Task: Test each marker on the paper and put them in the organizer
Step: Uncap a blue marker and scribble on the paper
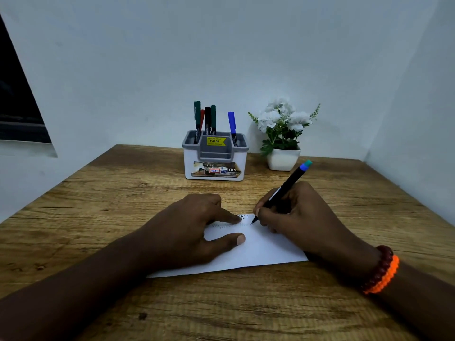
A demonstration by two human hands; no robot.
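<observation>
Both forearms are bare, no sleeves showing. The right wrist wears a dark red bead bracelet (pixel 382 264) beside an orange one (pixel 387 276).

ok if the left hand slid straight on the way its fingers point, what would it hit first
Probably the marker tip and the right hand holding it. The left hand points right across the paper, with little gap between them.

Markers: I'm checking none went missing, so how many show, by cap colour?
Green: 2 (second)
Red: 1
Black: 1
Blue: 1
In the right hand, cap off, colour unclear: 1
Total: 6
</observation>
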